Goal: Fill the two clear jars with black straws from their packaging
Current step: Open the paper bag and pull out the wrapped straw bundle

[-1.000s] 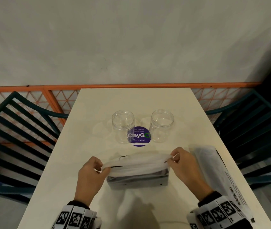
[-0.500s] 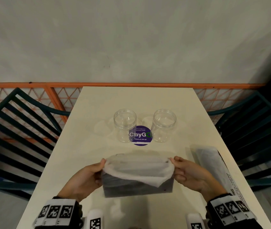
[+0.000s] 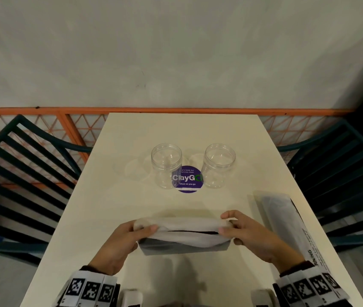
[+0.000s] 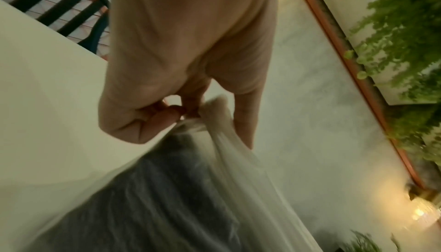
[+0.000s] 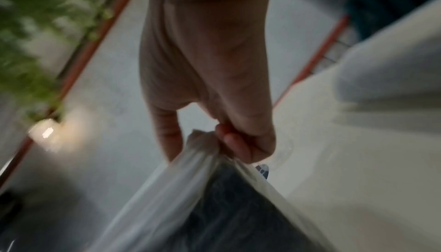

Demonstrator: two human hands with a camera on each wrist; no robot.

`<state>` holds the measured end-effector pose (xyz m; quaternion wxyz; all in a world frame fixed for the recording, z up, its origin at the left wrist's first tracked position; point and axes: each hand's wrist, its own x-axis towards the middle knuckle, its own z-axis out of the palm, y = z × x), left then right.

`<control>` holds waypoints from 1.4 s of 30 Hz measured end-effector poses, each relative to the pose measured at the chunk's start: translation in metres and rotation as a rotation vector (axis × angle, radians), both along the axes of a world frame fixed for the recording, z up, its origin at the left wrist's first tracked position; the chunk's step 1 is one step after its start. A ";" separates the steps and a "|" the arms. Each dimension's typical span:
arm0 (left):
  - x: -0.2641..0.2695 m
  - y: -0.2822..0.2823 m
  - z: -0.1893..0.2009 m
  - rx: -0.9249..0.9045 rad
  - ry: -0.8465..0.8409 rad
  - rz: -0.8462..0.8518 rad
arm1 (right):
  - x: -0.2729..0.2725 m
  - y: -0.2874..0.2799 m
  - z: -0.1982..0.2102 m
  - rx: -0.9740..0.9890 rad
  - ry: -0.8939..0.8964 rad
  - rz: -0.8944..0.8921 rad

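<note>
Two clear jars, one on the left [image 3: 166, 165] and one on the right [image 3: 219, 165], stand open and empty in the middle of the cream table [image 3: 131, 134]. Nearer me, a translucent plastic bag of black straws [image 3: 182, 239] sits upright on the table. My left hand [image 3: 129, 238] pinches the bag's left top edge [image 4: 214, 120] between thumb and fingers. My right hand [image 3: 242, 231] pinches the right top edge [image 5: 203, 142]. The bag's mouth is slightly parted, showing a dark slit. The straws show dark through the plastic [image 4: 155, 199] [image 5: 229, 209].
A purple round ClayGo sticker [image 3: 187, 180] lies on the table between the jars. A second long plastic package [image 3: 287, 222] with warning print lies along the table's right edge. Dark slatted chairs [image 3: 21, 173] flank both sides, with an orange railing [image 3: 176, 110] behind.
Both hands have kept their grip on the bag's top edges. The folded-down flap of half a second ago is drawn up level, and the bag stands slightly farther from me.
</note>
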<state>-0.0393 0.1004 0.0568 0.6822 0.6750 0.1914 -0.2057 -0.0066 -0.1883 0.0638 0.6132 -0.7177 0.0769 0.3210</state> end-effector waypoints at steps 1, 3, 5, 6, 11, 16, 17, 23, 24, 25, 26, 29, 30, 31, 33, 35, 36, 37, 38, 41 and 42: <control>0.000 -0.003 0.000 0.019 -0.017 -0.010 | 0.001 0.002 -0.001 -0.186 -0.094 0.033; 0.001 -0.008 0.001 0.083 -0.051 -0.020 | 0.004 0.006 -0.003 -0.442 -0.276 0.058; 0.004 -0.008 0.000 0.183 -0.059 -0.007 | 0.006 0.010 -0.007 -0.573 -0.429 0.063; 0.004 -0.008 -0.001 0.243 -0.060 0.005 | 0.008 0.011 -0.011 -0.615 -0.489 0.061; 0.002 -0.009 -0.006 0.502 -0.104 0.116 | 0.005 0.014 -0.017 -0.634 -0.609 0.067; 0.000 -0.017 -0.009 0.545 -0.155 0.065 | -0.002 0.014 -0.022 -0.666 -0.649 0.089; 0.000 -0.018 -0.010 0.595 -0.207 0.030 | -0.003 0.016 -0.022 -0.678 -0.661 0.132; 0.004 -0.032 -0.016 0.875 -0.529 -0.243 | 0.004 0.020 -0.017 -0.839 -0.616 0.280; 0.006 -0.032 -0.017 0.884 -0.524 -0.230 | 0.005 0.023 -0.017 -0.836 -0.619 0.229; 0.009 -0.033 -0.018 0.888 -0.529 -0.187 | 0.004 0.027 -0.017 -0.838 -0.628 0.176; 0.011 -0.034 -0.018 0.894 -0.530 -0.137 | 0.003 0.032 -0.017 -0.849 -0.631 0.139; 0.014 -0.035 -0.020 0.939 -0.492 -0.045 | 0.002 0.042 -0.020 -0.854 -0.614 0.112; 0.015 -0.034 -0.022 0.946 -0.486 -0.044 | 0.003 0.042 -0.021 -0.833 -0.611 0.118; 0.015 -0.030 -0.023 0.941 -0.487 -0.052 | 0.004 0.040 -0.023 -0.803 -0.614 0.123; 0.015 -0.022 -0.024 0.880 -0.472 -0.099 | 0.007 0.035 -0.025 -0.745 -0.620 0.140; 0.016 -0.014 -0.022 0.780 -0.446 -0.149 | 0.009 0.031 -0.026 -0.683 -0.641 0.136; 0.017 -0.012 -0.021 0.746 -0.450 -0.158 | 0.010 0.029 -0.027 -0.655 -0.657 0.105; 0.017 -0.012 -0.020 0.721 -0.461 -0.162 | 0.012 0.027 -0.028 -0.637 -0.668 0.064; 0.016 -0.013 -0.019 0.693 -0.471 -0.161 | 0.013 0.025 -0.030 -0.631 -0.663 0.033; 0.009 -0.016 -0.017 0.641 -0.472 -0.183 | 0.016 0.023 -0.035 -0.693 -0.672 0.102; 0.008 -0.016 -0.017 0.643 -0.463 -0.194 | 0.016 0.025 -0.034 -0.771 -0.712 0.142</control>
